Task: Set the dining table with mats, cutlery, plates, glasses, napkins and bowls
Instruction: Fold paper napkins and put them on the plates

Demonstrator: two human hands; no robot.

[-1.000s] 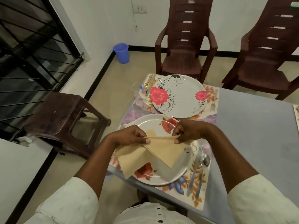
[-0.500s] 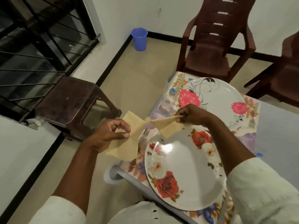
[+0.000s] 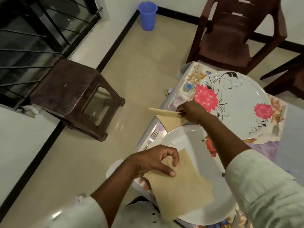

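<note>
My left hand (image 3: 154,162) pinches a tan napkin (image 3: 182,190) that hangs over the near floral plate (image 3: 182,139). My right hand (image 3: 190,111) pinches a second, folded tan napkin (image 3: 166,115) at the table's left edge, just beyond the near plate. A fork (image 3: 152,137) lies left of the near plate on its floral mat (image 3: 243,218). The far plate (image 3: 243,102) with pink flowers sits on another mat (image 3: 195,71), with a clear glass (image 3: 189,88) at its left and a fork (image 3: 278,124) at its right.
A dark brown stool (image 3: 72,97) stands on the tiled floor left of the table. Two brown plastic chairs (image 3: 235,33) face the table's far side. A blue cup (image 3: 147,15) sits on the floor by the wall. A black railing (image 3: 32,38) fills the upper left.
The two napkins have come apart. My left hand dropped toward the near plate with one, while my right hand carried the other to the table's left edge. The camera tilted further down.
</note>
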